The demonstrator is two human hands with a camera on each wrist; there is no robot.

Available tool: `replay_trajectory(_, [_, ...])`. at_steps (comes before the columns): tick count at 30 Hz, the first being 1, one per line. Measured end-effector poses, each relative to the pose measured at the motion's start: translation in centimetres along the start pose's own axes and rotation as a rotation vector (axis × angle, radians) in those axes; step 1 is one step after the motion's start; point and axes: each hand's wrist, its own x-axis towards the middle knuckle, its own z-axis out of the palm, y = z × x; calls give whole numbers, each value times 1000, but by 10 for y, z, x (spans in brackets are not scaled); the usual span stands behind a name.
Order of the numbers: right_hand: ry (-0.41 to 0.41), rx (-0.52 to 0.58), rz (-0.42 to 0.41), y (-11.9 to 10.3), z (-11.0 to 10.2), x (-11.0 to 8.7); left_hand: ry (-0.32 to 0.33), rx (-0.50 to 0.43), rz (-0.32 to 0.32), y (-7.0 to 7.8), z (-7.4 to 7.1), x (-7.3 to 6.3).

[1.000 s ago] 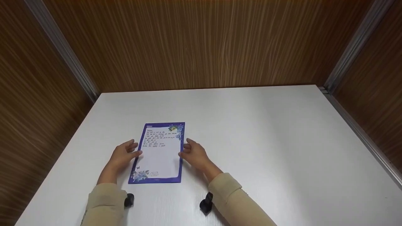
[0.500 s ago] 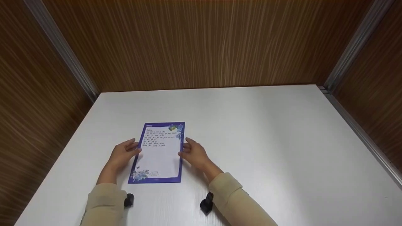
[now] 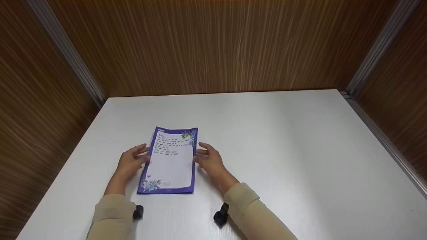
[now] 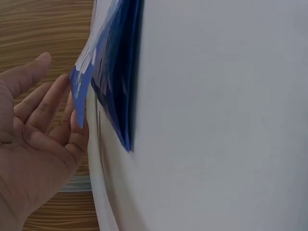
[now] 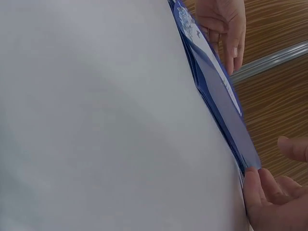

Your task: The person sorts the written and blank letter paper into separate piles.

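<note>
A sheet of stationery (image 3: 170,166) with a purple border, printed flowers and lines of handwriting lies left of the table's middle. My left hand (image 3: 130,162) is at its left edge and my right hand (image 3: 210,163) at its right edge. In the left wrist view, the fingertips (image 4: 65,79) touch the lifted edge while the thumb stands apart. The right wrist view has the fingertips (image 5: 251,174) against the edge, thumb also apart. Purple-blue layers (image 5: 211,103) show beneath the top sheet, which bows upward.
The white table (image 3: 283,150) extends widely to the right and behind the sheet. Wood-grain panels (image 3: 213,46) enclose its back and sides, with metal strips at the corners. A black device (image 3: 221,216) sits by the right sleeve, another (image 3: 137,212) by the left.
The sheet's top edge, straight before, now bows, with its upper left corner raised. It has shifted slightly up and right. Both hands have moved slightly with it.
</note>
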Motion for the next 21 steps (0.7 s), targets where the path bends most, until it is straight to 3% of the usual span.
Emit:
replay_trajectory(7, [52, 81, 12, 2, 0, 0, 2, -107, 9, 2, 4, 0])
replay_trajectory(14, [104, 15, 28, 3, -1, 1, -16, -120, 31, 4, 7, 1])
replay_trajectory(21, [94, 44, 43, 4, -6, 1, -19, -109, -10, 9, 11, 0])
